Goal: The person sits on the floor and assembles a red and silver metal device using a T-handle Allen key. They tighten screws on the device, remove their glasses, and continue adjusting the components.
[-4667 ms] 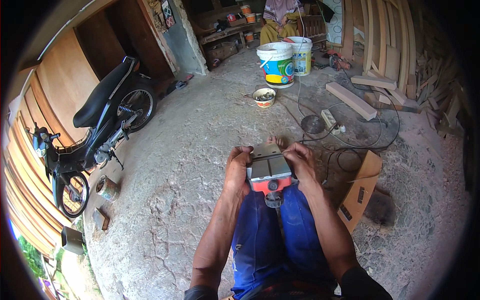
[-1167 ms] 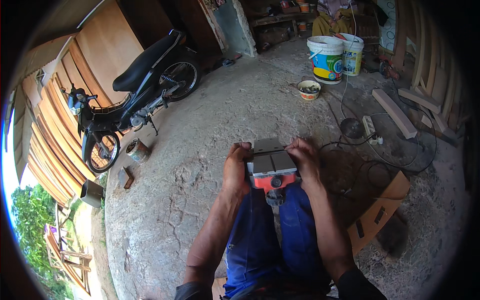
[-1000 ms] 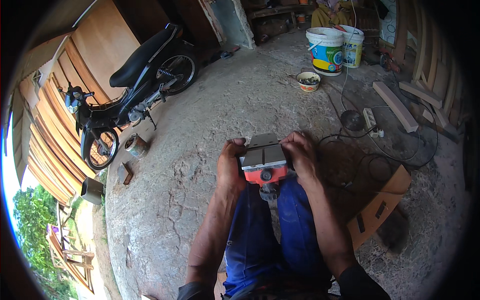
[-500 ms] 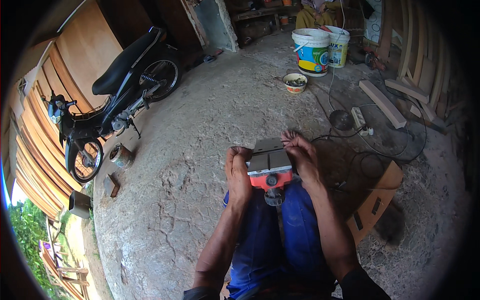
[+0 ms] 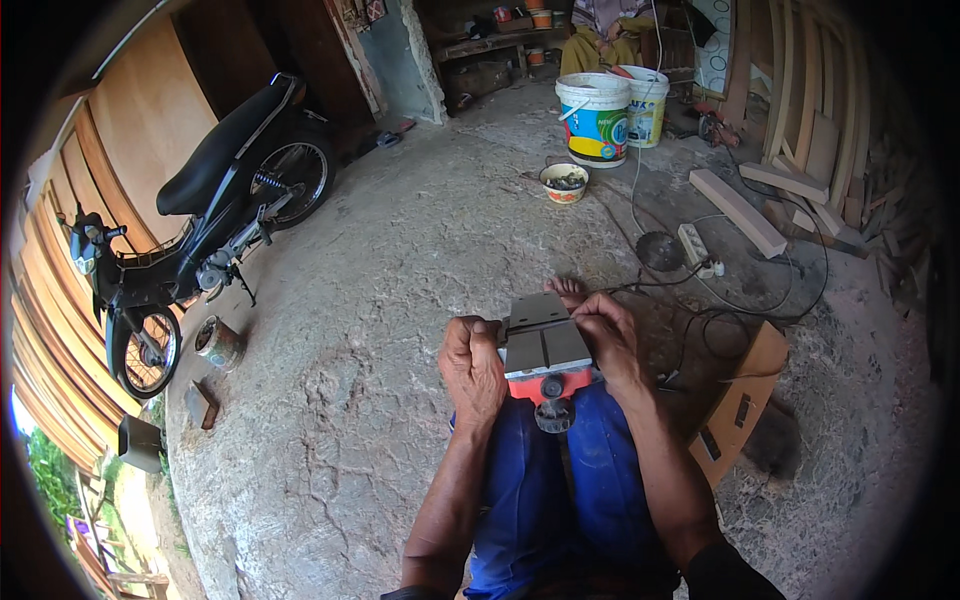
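Note:
An electric hand planer [image 5: 546, 347] lies upside down across my knees, its flat grey sole facing up. Its red body and black round knob point toward me. A dark slot crosses the sole. My left hand [image 5: 472, 368] is closed at the planer's left side, thumb and curled fingers against the edge by the slot. On the opposite edge, my right hand [image 5: 608, 335] is closed too, its bent fingers at the other end of the slot. Whether a small part sits between the fingertips is hidden.
A brown board with slots [image 5: 742, 405] lies to my right. Beyond are a power strip [image 5: 697, 248], loose cables, a round saw blade [image 5: 660, 251] and a wooden beam [image 5: 738, 212]. Paint buckets [image 5: 594, 120] and a small bowl [image 5: 564, 184] stand ahead; a motorcycle [image 5: 205, 205] is left. Someone sits behind the buckets.
The view has shifted slightly, so the surroundings sit further left and lower. My left hand has turned a little at the planer's edge; both hands stay at its sides.

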